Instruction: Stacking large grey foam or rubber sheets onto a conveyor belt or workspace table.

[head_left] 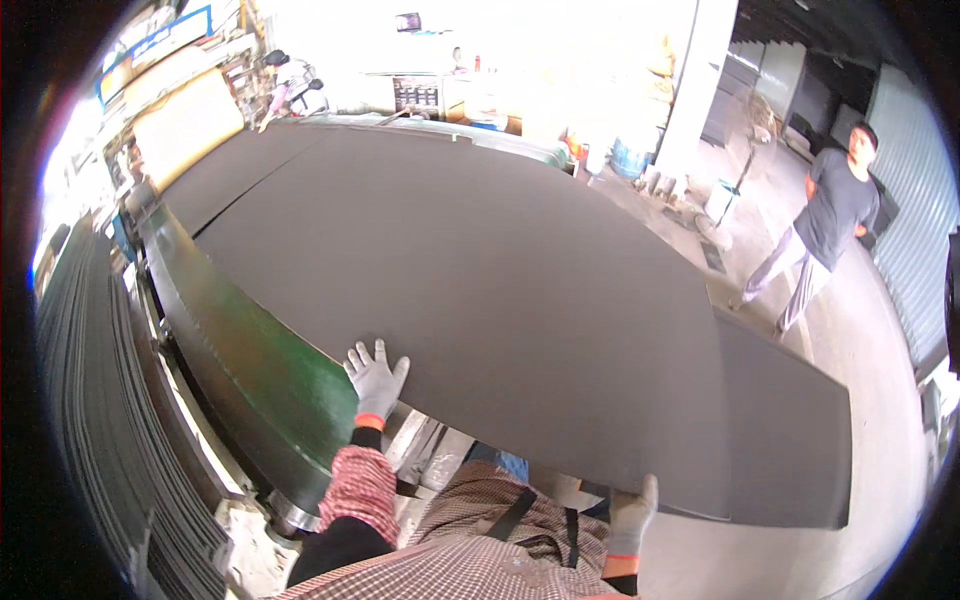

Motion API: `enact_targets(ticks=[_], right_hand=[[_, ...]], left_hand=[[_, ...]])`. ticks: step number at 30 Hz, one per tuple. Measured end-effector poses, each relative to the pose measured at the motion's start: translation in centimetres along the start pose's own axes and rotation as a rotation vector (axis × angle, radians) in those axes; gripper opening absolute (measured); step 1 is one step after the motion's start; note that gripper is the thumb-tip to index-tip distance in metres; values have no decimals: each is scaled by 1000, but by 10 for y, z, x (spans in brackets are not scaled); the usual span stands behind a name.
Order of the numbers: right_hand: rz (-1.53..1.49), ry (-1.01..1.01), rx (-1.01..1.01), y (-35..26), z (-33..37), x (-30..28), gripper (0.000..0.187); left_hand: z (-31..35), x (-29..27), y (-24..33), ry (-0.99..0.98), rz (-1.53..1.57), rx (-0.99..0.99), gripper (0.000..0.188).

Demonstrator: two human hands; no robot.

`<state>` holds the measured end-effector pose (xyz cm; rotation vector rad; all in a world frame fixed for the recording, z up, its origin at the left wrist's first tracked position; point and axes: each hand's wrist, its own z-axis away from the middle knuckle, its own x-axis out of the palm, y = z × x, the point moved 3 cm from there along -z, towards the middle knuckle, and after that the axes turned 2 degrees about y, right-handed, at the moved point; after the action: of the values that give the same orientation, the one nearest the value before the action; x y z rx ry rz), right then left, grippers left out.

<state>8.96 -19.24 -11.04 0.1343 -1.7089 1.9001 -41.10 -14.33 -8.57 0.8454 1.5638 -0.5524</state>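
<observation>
A large dark grey sheet (pixel 480 290) stretches across in front of me, lying partly on a green belt (pixel 255 350). My left hand (pixel 377 383), in a grey glove with an orange cuff, rests with spread fingers at the sheet's near edge. Farther right, my gloved right hand (pixel 630 520) grips that same edge, thumb up along it and fingers mostly hidden beneath. Another dark sheet (pixel 785 430) shows under the right end and sticks out past it. Beyond a dark gap at the far left lies a further grey sheet (pixel 235 180).
A tall stack of dark sheets (pixel 110 420) stands at my left beside the belt's frame. At the far end, another person (pixel 292 85) bends over the sheet. On the right, a person (pixel 835 205) is on the floor near a standing fan (pixel 757 125). Blue water bottles (pixel 630 158) stand beyond.
</observation>
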Motion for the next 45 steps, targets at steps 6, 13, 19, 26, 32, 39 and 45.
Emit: enact_targets(ticks=[6, 13, 19, 26, 32, 39, 45], right_hand=[[-444, -34, 75, -66, 4, -6, 44], [387, -14, -35, -70, -3, 56, 35], [678, -258, 136, -35, 28, 96, 33], [629, -639, 169, 109, -4, 36, 33], [249, -274, 609, 188, -104, 10, 26], [269, 386, 766, 305, -186, -217, 7], [592, 733, 862, 378, -166, -317, 46]], left_hand=[[-45, -4, -80, 28, -42, -6, 72], [25, -44, 78, 227, 117, 241, 64], [70, 7, 51, -134, -98, 35, 93], [16, -39, -29, -162, -99, 11, 90], [-51, -33, -60, -247, -110, 110, 84], [-122, -17, -148, -479, 229, -88, 85], [-121, -39, -75, -122, -508, -60, 72]])
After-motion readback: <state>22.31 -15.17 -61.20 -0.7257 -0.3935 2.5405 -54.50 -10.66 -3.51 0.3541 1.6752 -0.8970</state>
